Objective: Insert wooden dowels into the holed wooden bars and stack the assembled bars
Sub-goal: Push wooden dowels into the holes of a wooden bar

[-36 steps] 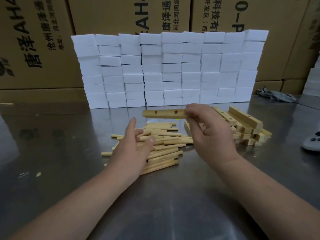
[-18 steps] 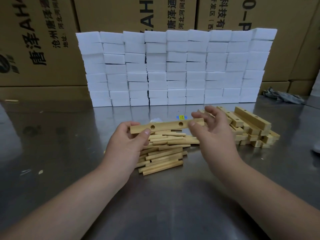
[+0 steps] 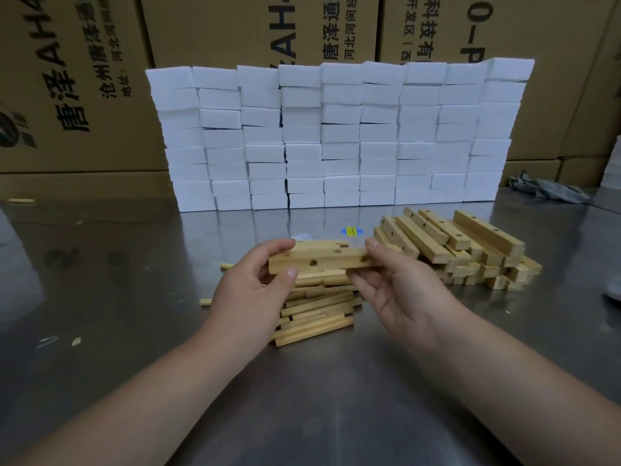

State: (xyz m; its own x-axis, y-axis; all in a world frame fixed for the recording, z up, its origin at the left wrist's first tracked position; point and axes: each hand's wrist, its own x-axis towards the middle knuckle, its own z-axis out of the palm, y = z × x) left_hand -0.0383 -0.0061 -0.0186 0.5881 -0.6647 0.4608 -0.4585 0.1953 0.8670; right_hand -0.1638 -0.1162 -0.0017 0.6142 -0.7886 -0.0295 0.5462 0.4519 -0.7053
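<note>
Head cam: both hands, left (image 3: pixel 250 290) & right (image 3: pixel 400 290), pinch pale holed wooden bar (image 3: pixel 322 258) over loose round wooden dowels (image 3: pixel 316 311); risk: slips, scatters pile.

We see the left forearm (image 3: pixel 141 398) bare from seven o'clock, the right forearm (image 3: pixel 504 391) bare from five, and the left hand (image 3: pixel 248 290) and right hand (image 3: pixel 400 290) bare, with short nails.

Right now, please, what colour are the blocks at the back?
The blocks are white; head view.
</note>
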